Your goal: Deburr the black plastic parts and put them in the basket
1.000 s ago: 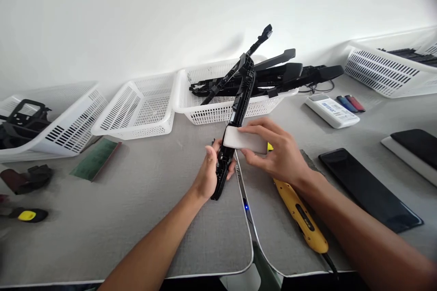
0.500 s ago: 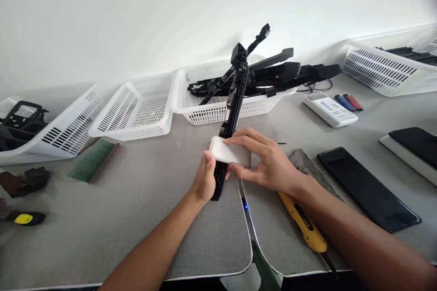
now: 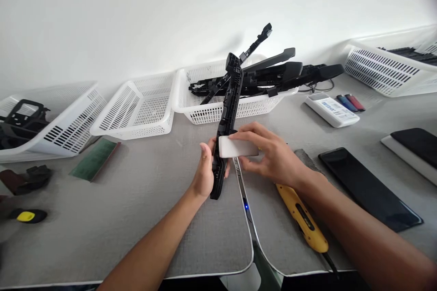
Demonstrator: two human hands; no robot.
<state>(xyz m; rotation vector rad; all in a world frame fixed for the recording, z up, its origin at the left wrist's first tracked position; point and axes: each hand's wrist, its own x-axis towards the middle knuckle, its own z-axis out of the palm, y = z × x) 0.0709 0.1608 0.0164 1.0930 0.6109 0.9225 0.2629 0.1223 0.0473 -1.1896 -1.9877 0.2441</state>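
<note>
Above the worktop [image 3: 102, 218], centre: one black strip [image 3: 230, 104], grip of left hand [image 3: 204, 173] clamped round its near part. Across the strip: one white block [image 3: 237, 148], grip of right hand [image 3: 269, 151] clamped on it; contact between block and strip cannot be told. Far: basket [image 3: 208, 116] of black parts [image 3: 288, 72]. Near right: yellow tool [image 3: 314, 238].

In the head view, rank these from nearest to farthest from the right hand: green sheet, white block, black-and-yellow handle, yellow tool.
1. White block: held in the right hand.
2. Yellow tool: lying just below that hand in the picture.
3. Green sheet: well over to the left.
4. Black-and-yellow handle: at the far left, lower down.
</note>
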